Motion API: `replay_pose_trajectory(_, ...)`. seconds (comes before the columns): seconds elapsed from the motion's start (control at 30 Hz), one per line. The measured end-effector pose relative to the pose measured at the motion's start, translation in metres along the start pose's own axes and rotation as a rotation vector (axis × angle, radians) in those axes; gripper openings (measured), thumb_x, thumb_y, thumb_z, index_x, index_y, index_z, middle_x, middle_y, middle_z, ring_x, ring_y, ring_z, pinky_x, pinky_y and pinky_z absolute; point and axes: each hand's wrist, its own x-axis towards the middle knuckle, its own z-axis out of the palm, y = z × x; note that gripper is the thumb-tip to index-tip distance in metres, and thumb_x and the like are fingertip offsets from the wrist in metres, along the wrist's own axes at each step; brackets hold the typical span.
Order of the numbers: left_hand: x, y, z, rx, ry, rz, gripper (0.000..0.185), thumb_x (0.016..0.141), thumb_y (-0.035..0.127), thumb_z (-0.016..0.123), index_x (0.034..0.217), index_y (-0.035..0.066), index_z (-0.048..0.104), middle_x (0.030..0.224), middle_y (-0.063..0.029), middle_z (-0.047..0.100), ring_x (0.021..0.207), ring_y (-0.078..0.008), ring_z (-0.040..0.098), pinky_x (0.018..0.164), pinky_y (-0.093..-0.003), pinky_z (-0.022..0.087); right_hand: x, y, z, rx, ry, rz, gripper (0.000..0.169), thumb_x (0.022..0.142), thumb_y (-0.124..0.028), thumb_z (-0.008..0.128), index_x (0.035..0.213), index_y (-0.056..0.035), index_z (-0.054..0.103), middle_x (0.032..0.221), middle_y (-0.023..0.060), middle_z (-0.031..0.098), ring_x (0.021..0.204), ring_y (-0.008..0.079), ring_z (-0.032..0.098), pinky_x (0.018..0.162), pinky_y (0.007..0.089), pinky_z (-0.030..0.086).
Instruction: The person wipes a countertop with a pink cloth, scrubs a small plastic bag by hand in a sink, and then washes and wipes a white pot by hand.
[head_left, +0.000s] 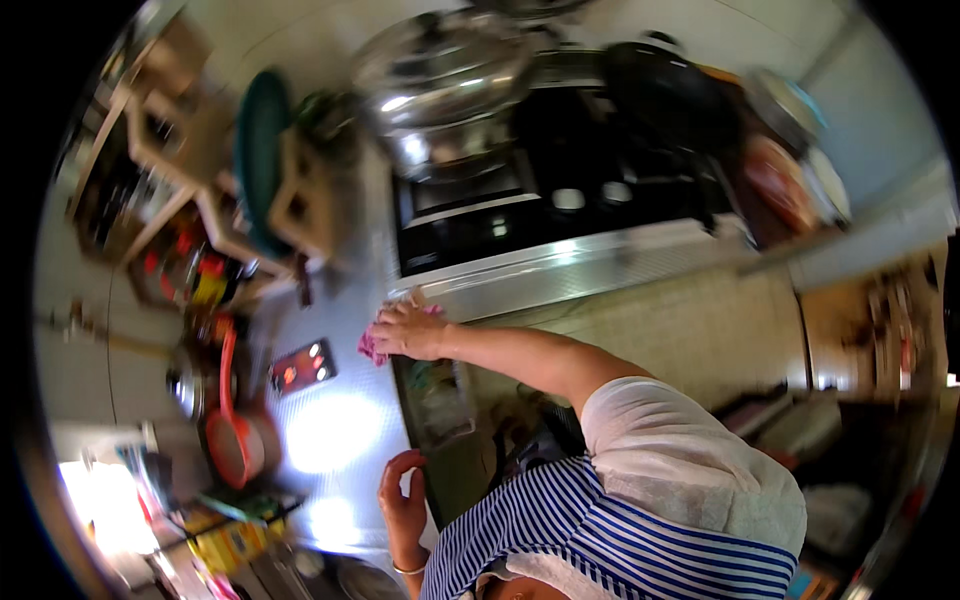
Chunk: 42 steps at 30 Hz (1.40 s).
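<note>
My right hand (409, 330) is closed on a crumpled pink cloth (373, 346), pressed on the steel countertop (352, 300) at its front edge, close to the near left corner of the black gas stove (480, 232). Lower in the picture, my left hand (403, 495), with a bangle at the wrist, is by the counter's edge, its fingers curled loosely and apart, holding nothing visible. A smartphone (304, 367) with a lit screen lies on the counter, left of the cloth.
A lidded steel pot (442, 82) and a black wok (667, 97) stand on the stove. Wooden shelves (180, 157) and a teal round tray (262, 161) are at the left. A red-orange saucepan (236, 450) sits below them. A clear container (439, 401) is below the counter edge.
</note>
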Motion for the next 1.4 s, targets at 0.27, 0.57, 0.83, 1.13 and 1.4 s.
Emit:
replay_pose_trajectory(0.27, 0.032, 0.048, 0.057, -0.053, -0.291, 0.203, 0.015, 0.080, -0.004, 0.052, 0.094, -0.001, 0.057, 0.094, -0.0112, 0.061, 0.085, -0.0200, 0.059, 0.076, -0.0284, 0.045, -0.241, 0.028, -0.195, -0.349, -0.007, 0.739, 0.026, 0.083, -0.020, 0.045, 0.106, -0.0230, 0.057, 0.112, 0.0010, 0.051, 0.104, 0.0257, 0.045, 0.088, 0.0380, 0.037)
replay_pose_trajectory(0.57, 0.033, 0.146, 0.221, 0.069, -0.515, 0.302, 0.018, 0.080, 0.000, 0.053, 0.098, -0.001, 0.058, 0.094, -0.0127, 0.060, 0.087, -0.0214, 0.060, 0.074, -0.0292, 0.046, -0.537, -0.012, -0.330, 0.839, 0.391, 1.123, 0.020, 0.083, -0.020, 0.057, 0.098, -0.0064, 0.060, 0.082, 0.0048, 0.059, 0.076, 0.0121, 0.052, 0.066, 0.0262, 0.044)
replay_pose_trajectory(0.83, 0.051, 0.334, 0.432, 0.412, -0.835, 0.783, 0.028, 0.080, 0.015, 0.057, 0.106, 0.008, 0.052, 0.116, -0.0101, 0.051, 0.117, -0.0268, 0.041, 0.103, -0.0474, 0.019, -0.791, -0.048, -0.380, 0.490, 0.611, 1.433, 0.020, 0.081, -0.019, 0.062, 0.091, -0.0024, 0.062, 0.076, -0.0014, 0.058, 0.070, 0.0099, 0.051, 0.063, 0.0259, 0.043)
replay_pose_trajectory(1.13, 0.118, 0.424, 0.566, 0.266, -0.734, 0.975, 0.023, 0.077, 0.011, 0.058, 0.100, 0.008, 0.055, 0.114, -0.0088, 0.053, 0.112, -0.0272, 0.046, 0.099, -0.0477, 0.026, -0.839, -0.041, -0.416, 0.783, 0.997, 1.642, 0.017, 0.084, -0.016, 0.059, 0.092, -0.0013, 0.060, 0.079, 0.0015, 0.060, 0.073, 0.0090, 0.052, 0.066, 0.0246, 0.044)
replay_pose_trajectory(1.4, 0.238, 0.519, 0.668, 0.232, -0.378, 1.113, 0.024, 0.074, 0.009, 0.060, 0.097, 0.005, 0.059, 0.103, -0.0098, 0.059, 0.095, -0.0295, 0.052, 0.084, -0.0386, 0.039, -0.851, 0.016, -0.474, 0.596, 1.060, 1.686, 0.023, 0.088, -0.024, 0.054, 0.086, -0.0020, 0.061, 0.075, -0.0037, 0.052, 0.070, 0.0073, 0.044, 0.063, 0.0234, 0.039)
